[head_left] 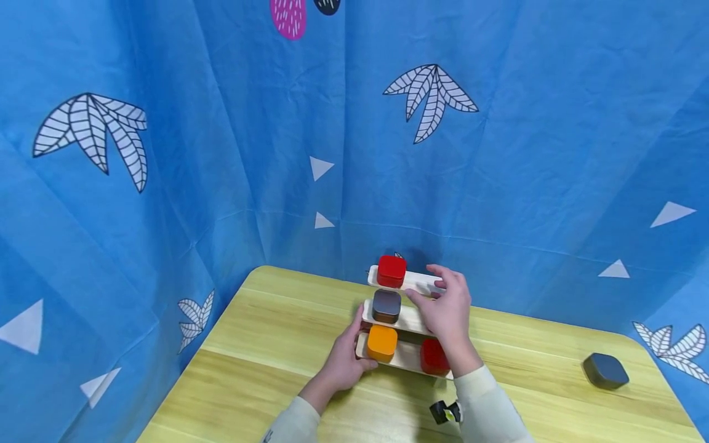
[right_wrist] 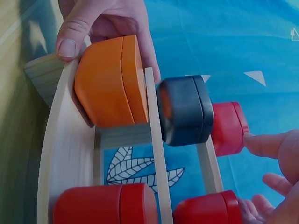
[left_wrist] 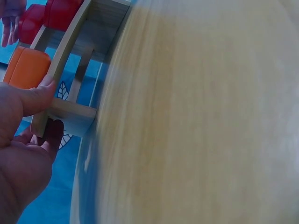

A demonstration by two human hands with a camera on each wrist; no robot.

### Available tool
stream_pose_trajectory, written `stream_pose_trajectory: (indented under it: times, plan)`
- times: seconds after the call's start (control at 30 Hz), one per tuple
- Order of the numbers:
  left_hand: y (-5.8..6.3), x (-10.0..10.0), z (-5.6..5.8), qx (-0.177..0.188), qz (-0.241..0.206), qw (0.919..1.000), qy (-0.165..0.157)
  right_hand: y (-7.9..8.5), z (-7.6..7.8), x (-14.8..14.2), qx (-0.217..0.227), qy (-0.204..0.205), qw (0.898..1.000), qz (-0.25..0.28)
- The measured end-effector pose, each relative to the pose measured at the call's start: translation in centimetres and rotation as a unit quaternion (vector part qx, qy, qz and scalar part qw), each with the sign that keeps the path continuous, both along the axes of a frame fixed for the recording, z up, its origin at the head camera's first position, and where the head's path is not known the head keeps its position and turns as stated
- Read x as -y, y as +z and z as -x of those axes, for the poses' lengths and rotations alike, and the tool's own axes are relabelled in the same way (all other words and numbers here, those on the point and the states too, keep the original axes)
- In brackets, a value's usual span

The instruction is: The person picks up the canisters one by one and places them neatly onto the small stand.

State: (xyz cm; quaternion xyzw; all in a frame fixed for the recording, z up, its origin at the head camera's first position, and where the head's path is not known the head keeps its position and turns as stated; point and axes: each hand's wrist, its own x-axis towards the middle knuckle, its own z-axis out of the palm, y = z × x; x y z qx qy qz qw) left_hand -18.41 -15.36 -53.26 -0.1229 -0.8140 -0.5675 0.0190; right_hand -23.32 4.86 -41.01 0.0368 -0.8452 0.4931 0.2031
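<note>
A three-tier wooden rack [head_left: 407,357] carries small rounded, lidded boxes. The bottom tier holds an orange box [head_left: 382,343] and a red box [head_left: 434,357]. On the middle tier are a dark grey box [head_left: 386,306] and a red box [right_wrist: 208,207], the latter hidden in the head view. Another red box [head_left: 391,271] sits at the top tier's left. My left hand [head_left: 341,363] grips the rack's left end, thumb in front. My right hand [head_left: 448,304] hovers over the upper tiers' right side, thumb and forefinger apart; its thumb tip is close to the top red box, contact unclear.
A dark grey box [head_left: 605,371] lies alone on the wooden table [head_left: 266,344] at the right. A small black object [head_left: 440,412] shows beside my right sleeve. Blue patterned curtain [head_left: 388,184] hangs behind the table and along its left side.
</note>
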Motion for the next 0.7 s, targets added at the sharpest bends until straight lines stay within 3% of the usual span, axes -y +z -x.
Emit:
stream_pose_trajectory:
  times: [0.37, 0.7]
  plan:
    - [-0.1, 0.1, -0.1, 0.012, -0.004, 0.9999, 0.0, -0.3, -0.2, -1.4, -0.007, -0.022, 1.0, 0.01]
    - [-0.3, 0.2, 0.0, 0.001, -0.009, 0.9999, -0.005, -0.6, -0.4, -2.3, -0.014, -0.043, 0.999, 0.017]
